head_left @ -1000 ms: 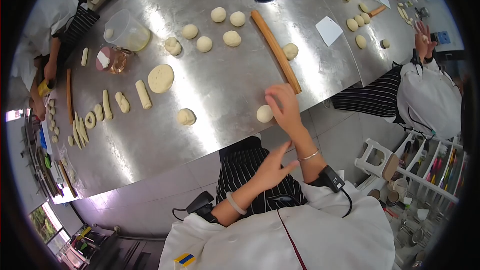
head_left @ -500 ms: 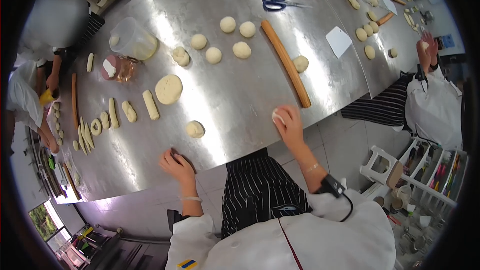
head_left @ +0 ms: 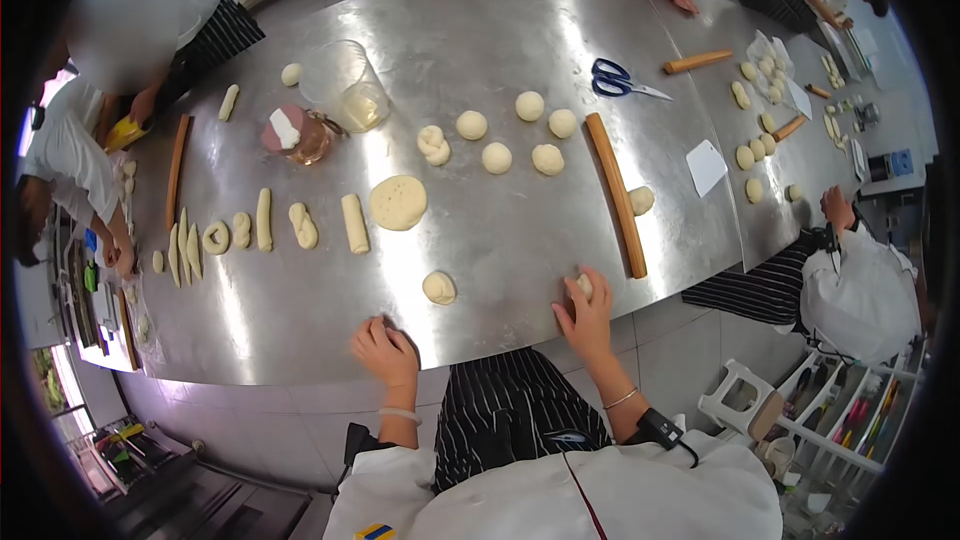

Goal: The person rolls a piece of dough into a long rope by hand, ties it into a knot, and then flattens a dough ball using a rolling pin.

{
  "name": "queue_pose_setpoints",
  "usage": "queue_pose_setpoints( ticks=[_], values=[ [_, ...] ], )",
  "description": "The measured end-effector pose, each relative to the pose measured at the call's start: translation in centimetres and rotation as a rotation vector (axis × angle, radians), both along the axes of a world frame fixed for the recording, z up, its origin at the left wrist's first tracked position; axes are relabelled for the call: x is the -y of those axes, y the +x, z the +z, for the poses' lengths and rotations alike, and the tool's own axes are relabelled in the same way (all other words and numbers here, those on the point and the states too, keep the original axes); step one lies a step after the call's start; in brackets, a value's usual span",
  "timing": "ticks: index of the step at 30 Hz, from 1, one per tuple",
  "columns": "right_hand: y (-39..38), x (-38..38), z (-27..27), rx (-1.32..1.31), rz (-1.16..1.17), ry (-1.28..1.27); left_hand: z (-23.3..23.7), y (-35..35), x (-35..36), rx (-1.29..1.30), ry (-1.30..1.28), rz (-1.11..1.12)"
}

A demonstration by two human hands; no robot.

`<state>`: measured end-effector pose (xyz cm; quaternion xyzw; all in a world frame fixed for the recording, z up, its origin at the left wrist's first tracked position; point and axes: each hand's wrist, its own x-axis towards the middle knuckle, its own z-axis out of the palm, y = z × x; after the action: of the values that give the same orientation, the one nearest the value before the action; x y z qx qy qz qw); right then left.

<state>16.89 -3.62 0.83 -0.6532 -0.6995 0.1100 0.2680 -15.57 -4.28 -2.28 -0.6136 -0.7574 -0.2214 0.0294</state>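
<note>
My right hand (head_left: pixel 588 312) is curled over a small dough ball (head_left: pixel 583 286) on the steel table near its front edge, the thumb set apart at the side. My left hand (head_left: pixel 386 350) rests at the table edge, fingers loosely bent and thumb apart, with nothing visible in it. Between the hands, farther in, sits a dough ball (head_left: pixel 439 288) with a folded surface. Beyond my right hand a wooden rolling pin (head_left: pixel 616 196) lies beside another dough ball (head_left: pixel 641 201). A flattened dough round (head_left: pixel 398 203) lies beyond the left hand.
Several shaped dough pieces (head_left: pixel 264 220) line the left. Farther back stand a clear plastic jug (head_left: pixel 345 80) and a pink-lidded jar (head_left: pixel 300 135). Blue-handled scissors (head_left: pixel 625 82) and a white scraper (head_left: pixel 707 169) lie right. Co-workers (head_left: pixel 855 285) stand around the table.
The view has shifted, so the table's things appear lower and farther right. My right hand stays over the dough ball, which now shows more between the fingers. My left hand remains by the edge.
</note>
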Motion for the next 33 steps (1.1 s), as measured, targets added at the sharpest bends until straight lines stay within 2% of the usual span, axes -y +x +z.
queue_pose_setpoints(
  ticks=[2, 3, 5, 7, 9, 10, 12, 13, 17, 21, 23, 30, 33],
  values=[
    [-1.3, -1.1, 0.2, 0.101, -0.250, 0.010, 0.4, 0.1, -0.1, 0.022, -0.033, -0.017],
    [-1.4, -1.5, -0.2, 0.096, -0.238, 0.017, 0.5, 0.2, -0.1, 0.018, -0.026, -0.004],
    [-0.8, -1.9, -1.6, 0.022, -0.446, -0.069, 0.3, 0.1, -0.2, 0.048, -0.022, -0.040],
    [-0.8, -1.4, -1.4, 0.022, -0.418, -0.110, 0.5, 0.1, -0.3, 0.049, -0.004, -0.041],
    [-1.0, -1.6, 0.0, -0.043, -0.253, -0.332, 0.6, 0.2, -0.4, 0.075, 0.000, -0.035],
    [-1.4, -2.2, 0.4, -0.029, -0.244, -0.329, 0.5, 0.1, -0.3, 0.088, 0.002, -0.024],
    [-3.8, -4.4, 1.9, -0.235, -0.122, -0.400, 0.1, -0.1, -0.1, 0.114, -0.034, -0.077],
    [-5.2, -5.9, 2.7, -0.224, -0.112, -0.401, 0.0, -0.1, -0.1, 0.123, -0.033, -0.066],
    [-10.7, -14.3, 5.9, -0.104, 0.066, -0.084, -0.2, -0.3, 0.2, 0.124, -0.044, -0.071],
    [-12.9, -20.2, 4.4, -0.007, 0.230, -0.004, 0.4, -0.4, 0.2, 0.172, -0.076, -0.092],
    [-13.4, -21.3, 3.1, 0.252, 0.384, -0.115, 0.3, -0.5, 0.3, 0.186, -0.078, -0.109],
    [-14.0, -22.7, 5.3, 0.238, 0.332, -0.147, -0.2, -1.0, 0.5, 0.184, -0.106, -0.152],
    [-14.4, -26.0, 4.9, 0.117, 0.296, -0.086, -0.1, -1.1, 0.5, 0.205, -0.111, -0.176]
  ],
)
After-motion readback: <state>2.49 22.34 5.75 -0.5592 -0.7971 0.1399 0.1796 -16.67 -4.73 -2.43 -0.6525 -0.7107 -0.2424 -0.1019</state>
